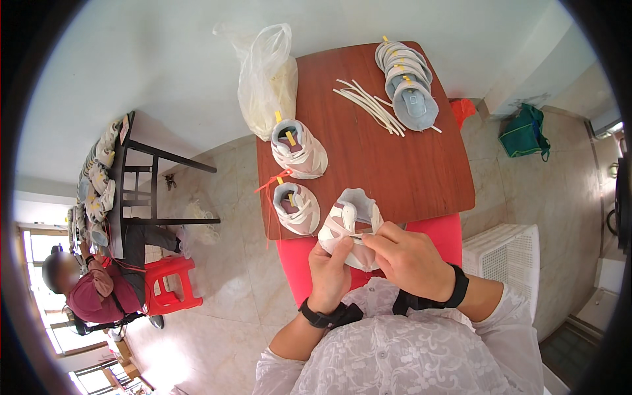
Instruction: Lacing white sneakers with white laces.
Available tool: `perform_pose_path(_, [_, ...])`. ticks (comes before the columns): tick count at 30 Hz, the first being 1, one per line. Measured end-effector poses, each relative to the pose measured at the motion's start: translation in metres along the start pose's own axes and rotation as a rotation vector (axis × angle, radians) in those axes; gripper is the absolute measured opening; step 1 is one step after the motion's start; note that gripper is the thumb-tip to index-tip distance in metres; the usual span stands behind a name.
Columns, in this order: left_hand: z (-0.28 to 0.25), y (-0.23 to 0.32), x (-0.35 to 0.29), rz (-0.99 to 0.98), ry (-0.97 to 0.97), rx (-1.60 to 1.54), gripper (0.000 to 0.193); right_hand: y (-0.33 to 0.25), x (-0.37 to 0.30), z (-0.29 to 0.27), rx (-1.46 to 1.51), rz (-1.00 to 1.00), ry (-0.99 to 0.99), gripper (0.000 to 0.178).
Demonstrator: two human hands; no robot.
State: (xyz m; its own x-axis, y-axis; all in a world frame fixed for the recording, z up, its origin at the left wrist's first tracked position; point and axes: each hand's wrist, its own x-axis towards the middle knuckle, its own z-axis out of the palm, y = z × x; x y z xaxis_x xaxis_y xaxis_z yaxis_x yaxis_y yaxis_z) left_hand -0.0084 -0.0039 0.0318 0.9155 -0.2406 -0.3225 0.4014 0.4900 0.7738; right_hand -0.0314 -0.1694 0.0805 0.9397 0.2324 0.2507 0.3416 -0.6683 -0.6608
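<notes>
Over the near edge of the table, my left hand (pixel 328 275) grips a white and pale pink shoe upper (pixel 356 204) by its side. The fingers of my right hand (pixel 409 258) are pinched together at the front of the upper, on what looks like a white lace. Its end is hidden by my fingers. To the left stand a laced shoe upper (pixel 296 212) and, behind it, another laced upper (pixel 304 157), both with yellow tabs. A bundle of loose white laces (pixel 370 107) lies farther back, beside a nested stack of grey-lined uppers (pixel 416 107).
The brown table (pixel 388 174) has a clear plastic bag (pixel 266 82) at its back left and red cord (pixel 268 197) along its left edge. A white plastic basket (pixel 503 253) stands at right, a green bag (pixel 525 133) beyond. At left, another person (pixel 108 289) sits by a shoe-laden table.
</notes>
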Motion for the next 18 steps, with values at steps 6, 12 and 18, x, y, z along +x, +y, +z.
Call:
perform_pose_path(6, [0.001,-0.001,-0.001,0.005,0.021,-0.009,0.020,0.001,-0.001,0.004,-0.058,-0.054,0.015,0.022])
perform_pose_path(12, [-0.004,-0.003,-0.002,-0.009,0.006,-0.031,0.019,0.002,-0.002,0.005,-0.093,-0.085,-0.001,0.024])
perform_pose_path(18, [-0.011,-0.012,-0.002,0.070,0.059,0.069,0.022,-0.001,-0.004,0.006,-0.167,-0.092,-0.007,0.026])
